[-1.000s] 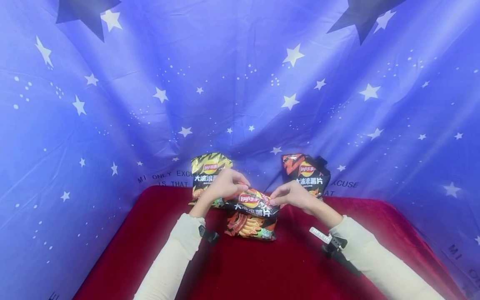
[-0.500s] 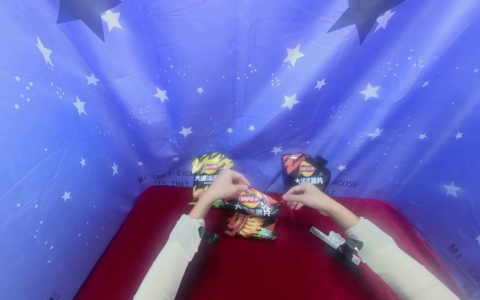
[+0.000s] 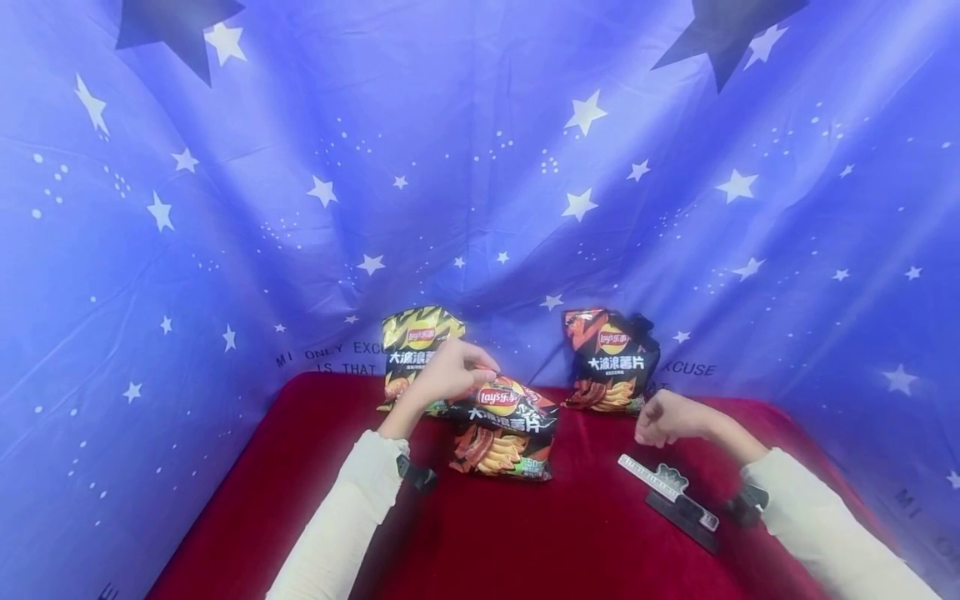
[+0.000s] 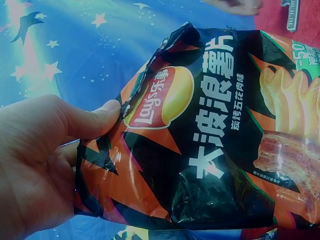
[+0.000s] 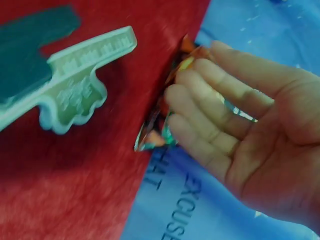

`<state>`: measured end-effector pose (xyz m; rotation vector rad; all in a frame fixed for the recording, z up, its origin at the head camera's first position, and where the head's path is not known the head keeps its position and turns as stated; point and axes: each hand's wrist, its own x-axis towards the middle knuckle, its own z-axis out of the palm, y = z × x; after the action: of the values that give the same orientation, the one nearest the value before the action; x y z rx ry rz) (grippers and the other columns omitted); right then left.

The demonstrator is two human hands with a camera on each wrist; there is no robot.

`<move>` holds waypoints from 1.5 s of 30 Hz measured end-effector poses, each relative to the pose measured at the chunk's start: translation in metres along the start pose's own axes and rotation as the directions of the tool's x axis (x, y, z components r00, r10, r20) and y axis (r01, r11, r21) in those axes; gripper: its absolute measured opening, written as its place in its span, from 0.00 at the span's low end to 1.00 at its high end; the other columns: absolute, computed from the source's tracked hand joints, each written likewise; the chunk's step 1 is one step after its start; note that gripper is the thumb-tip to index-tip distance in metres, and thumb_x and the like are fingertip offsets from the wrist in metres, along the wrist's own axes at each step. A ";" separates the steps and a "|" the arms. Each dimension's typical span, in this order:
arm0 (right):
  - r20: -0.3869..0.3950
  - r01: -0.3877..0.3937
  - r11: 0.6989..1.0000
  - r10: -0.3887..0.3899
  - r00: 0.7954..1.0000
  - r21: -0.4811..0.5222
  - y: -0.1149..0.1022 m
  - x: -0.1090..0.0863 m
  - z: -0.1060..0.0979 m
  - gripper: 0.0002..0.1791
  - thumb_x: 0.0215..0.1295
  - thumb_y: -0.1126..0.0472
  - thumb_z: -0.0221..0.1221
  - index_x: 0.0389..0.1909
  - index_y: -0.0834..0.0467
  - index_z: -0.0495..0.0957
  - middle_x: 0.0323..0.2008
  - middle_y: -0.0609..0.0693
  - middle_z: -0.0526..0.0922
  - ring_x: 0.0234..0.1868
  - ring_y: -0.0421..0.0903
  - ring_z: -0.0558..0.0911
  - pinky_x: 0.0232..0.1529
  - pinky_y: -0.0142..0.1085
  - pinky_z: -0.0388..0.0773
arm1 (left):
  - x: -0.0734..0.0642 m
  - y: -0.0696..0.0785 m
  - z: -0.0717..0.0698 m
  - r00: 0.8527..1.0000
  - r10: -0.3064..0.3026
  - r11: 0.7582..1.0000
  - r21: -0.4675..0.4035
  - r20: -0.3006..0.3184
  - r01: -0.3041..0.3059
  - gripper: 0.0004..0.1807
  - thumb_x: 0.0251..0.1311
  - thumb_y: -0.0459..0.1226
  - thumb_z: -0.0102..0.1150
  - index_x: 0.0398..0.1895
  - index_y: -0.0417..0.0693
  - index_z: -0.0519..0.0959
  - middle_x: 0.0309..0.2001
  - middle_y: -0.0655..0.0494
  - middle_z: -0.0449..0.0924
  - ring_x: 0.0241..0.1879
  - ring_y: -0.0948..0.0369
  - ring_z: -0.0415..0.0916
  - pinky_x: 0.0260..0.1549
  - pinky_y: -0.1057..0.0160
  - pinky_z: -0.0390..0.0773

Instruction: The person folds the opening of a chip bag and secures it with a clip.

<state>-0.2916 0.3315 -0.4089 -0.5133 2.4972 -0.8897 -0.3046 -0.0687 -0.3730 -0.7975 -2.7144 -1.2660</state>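
A black and orange-red bag of chips (image 3: 501, 433) stands at the middle of the table. My left hand (image 3: 448, 371) pinches its top edge between thumb and fingers; the left wrist view shows the thumb on the folded, crumpled rim of the chip bag (image 4: 215, 125). To the right, my right hand (image 3: 671, 417) hovers with relaxed, slightly bent fingers and holds nothing. Just below it on the cloth lies a long bag clip (image 3: 667, 492), white with a scalloped tab and a black part. In the right wrist view the bag clip (image 5: 75, 80) is left of the hand (image 5: 240, 115).
Behind my left hand stands a yellow-and-black chip bag (image 3: 420, 337). Another red-and-black chip bag (image 3: 611, 358) stands at the back right, with a black object at its upper corner. A red velvet cloth (image 3: 570, 542) covers the table, and a blue starry curtain (image 3: 480, 208) surrounds it.
My right hand has let go of the bag's top right corner and moved right and slightly down, over toward the bag clip. The left hand keeps its pinch on the bag.
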 end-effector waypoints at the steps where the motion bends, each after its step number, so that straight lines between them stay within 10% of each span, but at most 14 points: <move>1: 0.003 -0.011 1.000 0.011 1.000 -0.029 0.003 -0.002 0.000 0.06 0.53 0.75 0.60 0.31 0.68 0.85 0.24 0.54 0.86 0.25 0.43 0.80 0.25 0.33 0.77 | 0.000 0.000 0.000 1.000 -0.002 1.000 -0.001 -0.001 0.002 0.05 0.61 0.33 0.69 0.39 0.46 0.89 0.40 0.52 0.91 0.44 0.57 0.85 0.50 0.56 0.82; 11: 0.027 -0.155 0.967 0.164 0.986 -0.200 0.025 -0.011 0.000 0.06 0.49 0.71 0.72 0.26 0.65 0.83 0.20 0.49 0.85 0.22 0.45 0.84 0.26 0.40 0.84 | -0.002 0.001 0.000 1.000 -0.016 1.000 -0.002 -0.004 0.016 0.05 0.61 0.32 0.69 0.39 0.46 0.89 0.40 0.52 0.90 0.45 0.57 0.84 0.51 0.55 0.82; 45: 0.089 -0.294 0.950 0.303 0.949 -0.105 0.030 -0.007 0.013 0.14 0.44 0.78 0.67 0.33 0.65 0.80 0.26 0.51 0.82 0.27 0.48 0.85 0.35 0.48 0.88 | -0.001 0.002 0.000 0.999 -0.031 0.999 -0.024 -0.012 0.030 0.06 0.60 0.32 0.69 0.40 0.45 0.89 0.40 0.51 0.90 0.41 0.59 0.83 0.46 0.60 0.83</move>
<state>-0.2849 0.3502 -0.4362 -0.1937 2.4413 -0.6181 -0.3026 -0.0680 -0.3724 -0.7509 -2.7173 -1.3078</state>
